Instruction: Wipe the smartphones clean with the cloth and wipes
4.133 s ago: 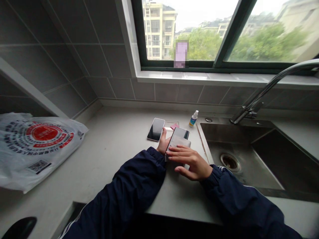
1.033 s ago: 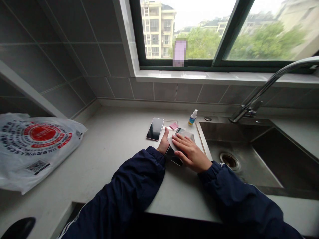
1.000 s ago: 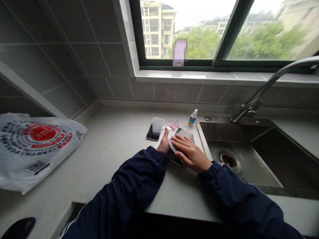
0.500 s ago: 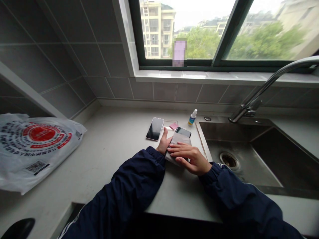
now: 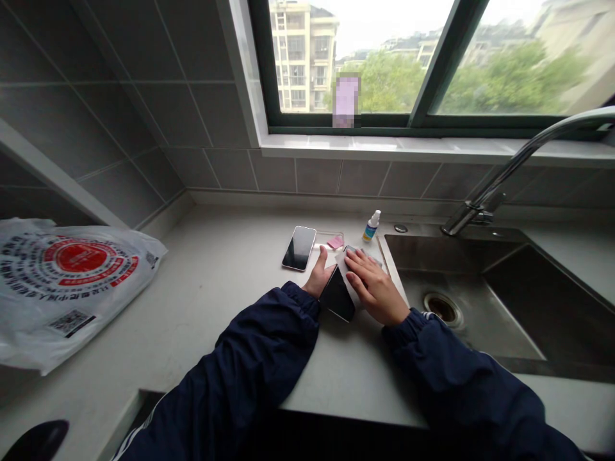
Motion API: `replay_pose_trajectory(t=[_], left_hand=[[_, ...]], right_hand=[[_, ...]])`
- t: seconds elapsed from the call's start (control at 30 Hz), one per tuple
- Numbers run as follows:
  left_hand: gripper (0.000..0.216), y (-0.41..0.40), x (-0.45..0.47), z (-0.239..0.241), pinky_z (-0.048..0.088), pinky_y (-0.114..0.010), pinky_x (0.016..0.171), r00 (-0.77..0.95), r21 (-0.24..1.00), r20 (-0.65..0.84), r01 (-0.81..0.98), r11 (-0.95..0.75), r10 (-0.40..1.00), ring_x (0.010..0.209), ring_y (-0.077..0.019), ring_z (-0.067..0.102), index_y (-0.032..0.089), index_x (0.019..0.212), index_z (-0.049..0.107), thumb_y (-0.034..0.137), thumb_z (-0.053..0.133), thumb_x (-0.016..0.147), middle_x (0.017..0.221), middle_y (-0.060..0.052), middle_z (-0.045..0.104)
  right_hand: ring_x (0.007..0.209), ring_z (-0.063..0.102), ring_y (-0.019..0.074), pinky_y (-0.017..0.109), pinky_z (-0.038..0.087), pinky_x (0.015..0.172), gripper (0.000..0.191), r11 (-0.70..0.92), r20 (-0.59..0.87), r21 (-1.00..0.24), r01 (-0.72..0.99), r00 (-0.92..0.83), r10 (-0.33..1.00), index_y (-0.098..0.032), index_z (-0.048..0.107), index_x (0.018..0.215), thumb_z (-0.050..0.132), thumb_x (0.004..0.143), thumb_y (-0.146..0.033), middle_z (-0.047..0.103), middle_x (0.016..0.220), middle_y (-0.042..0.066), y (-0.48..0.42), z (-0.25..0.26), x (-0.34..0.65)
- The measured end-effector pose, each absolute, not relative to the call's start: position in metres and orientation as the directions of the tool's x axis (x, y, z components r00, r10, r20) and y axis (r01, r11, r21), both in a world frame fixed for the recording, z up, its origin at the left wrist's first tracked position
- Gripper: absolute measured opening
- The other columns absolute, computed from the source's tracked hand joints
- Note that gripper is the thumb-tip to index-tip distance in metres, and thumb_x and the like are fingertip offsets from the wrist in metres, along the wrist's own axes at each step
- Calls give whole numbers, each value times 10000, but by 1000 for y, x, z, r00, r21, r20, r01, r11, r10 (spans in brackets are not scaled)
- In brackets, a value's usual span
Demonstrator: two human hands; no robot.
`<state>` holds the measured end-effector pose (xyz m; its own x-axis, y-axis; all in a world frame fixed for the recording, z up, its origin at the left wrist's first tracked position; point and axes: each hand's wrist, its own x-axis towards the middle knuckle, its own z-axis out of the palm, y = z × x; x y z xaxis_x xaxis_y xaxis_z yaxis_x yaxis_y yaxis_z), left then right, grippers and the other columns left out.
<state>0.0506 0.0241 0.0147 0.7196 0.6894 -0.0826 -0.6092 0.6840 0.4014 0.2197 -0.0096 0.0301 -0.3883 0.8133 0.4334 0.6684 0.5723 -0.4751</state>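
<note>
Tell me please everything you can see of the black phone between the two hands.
The phone is a thin rectangular slab with rounded corners and a glossy black glass face, dark and showing nothing. It sits slanted over the pale counter, its upper end under a light grey cloth that the right hand presses. The left hand touches its left edge.

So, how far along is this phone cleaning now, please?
Partway, it seems. Done: the spray bottle stands aside, and the other phone lies apart, glossy. In hand: the left hand steadies a dark phone while the right hand wipes it with a grey cloth. Left: the pink tab and clear sheet lie untouched by either hand.
</note>
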Motion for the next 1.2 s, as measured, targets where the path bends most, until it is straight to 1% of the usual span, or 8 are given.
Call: replay_pose_trajectory(t=[0.2, 0.47, 0.63, 0.7, 0.77, 1.0, 1.1, 1.2], left_hand=[[922, 22, 51, 19, 296, -447, 1189, 707, 402, -96, -617, 677, 701, 1348, -327, 545, 87, 1566, 357, 737, 105, 963, 1399, -211, 602], [978, 22, 51, 25, 402, -421, 1102, 645, 418, -166, -639, 645, 746, 1154, -321, 671, -32, 1493, 424, 719, 84, 965, 1204, -257, 695], [988, 26, 46, 14, 522, -334, 789, 641, 554, -203, -548, 627, 740, 728, -241, 710, -4, 1392, 565, 769, 144, 943, 856, -169, 747], [968, 28, 45, 10, 488, -302, 634, 663, 565, -206, -520, 641, 719, 519, -182, 607, 28, 1362, 601, 768, 138, 944, 689, -104, 701], [977, 30, 44, 9, 439, -285, 557, 679, 565, -201, -508, 650, 706, 443, -157, 530, 30, 1335, 622, 763, 106, 944, 601, -77, 651], [1036, 29, 41, 10, 478, -284, 582, 703, 521, -218, -503, 690, 677, 499, -180, 580, -17, 1231, 662, 818, 140, 908, 587, -93, 637], [1027, 28, 43, 12, 534, -328, 773, 664, 507, -227, -544, 668, 713, 687, -237, 691, -36, 1324, 595, 801, 157, 921, 751, -154, 717], [1007, 27, 47, 17, 478, -395, 1002, 627, 477, -202, -608, 635, 752, 972, -297, 719, -35, 1423, 506, 766, 129, 943, 1034, -232, 736]], right_hand=[[1517, 327, 320, 614, 307, 1215, 519, 588, 433, -434, 683, -413, 801, -197, 518, 1491, 439, 1041, -444, 460, 1570, 134, -8, 27, 221], [1406, 511, 298, 584, 387, 1176, 366, 758, 485, -469, 453, -586, 650, -273, 659, 1349, 522, 1018, -347, 640, 1409, 87, -21, 40, 216], [1261, 650, 257, 483, 468, 1138, 265, 817, 545, -526, 236, -644, 537, -274, 757, 1177, 585, 975, -288, 752, 1231, 68, -32, 45, 211], [1226, 675, 252, 465, 484, 1125, 257, 825, 567, -535, 184, -646, 512, -258, 760, 1159, 596, 963, -276, 771, 1185, 73, -34, 46, 210], [1214, 683, 248, 458, 489, 1120, 256, 824, 576, -543, 161, -643, 505, -250, 758, 1155, 593, 962, -280, 772, 1184, 79, -36, 46, 208], [1269, 647, 255, 467, 487, 1127, 357, 825, 581, -537, 173, -634, 511, -234, 679, 1306, 562, 980, -323, 700, 1328, 117, -36, 47, 208], [1347, 580, 258, 496, 445, 1168, 351, 836, 543, -491, 244, -665, 513, -247, 674, 1320, 548, 995, -293, 689, 1350, 90, -33, 45, 209], [1406, 516, 263, 526, 410, 1193, 368, 825, 505, -435, 361, -660, 555, -232, 654, 1351, 496, 1026, -303, 640, 1414, 86, -27, 42, 211]])
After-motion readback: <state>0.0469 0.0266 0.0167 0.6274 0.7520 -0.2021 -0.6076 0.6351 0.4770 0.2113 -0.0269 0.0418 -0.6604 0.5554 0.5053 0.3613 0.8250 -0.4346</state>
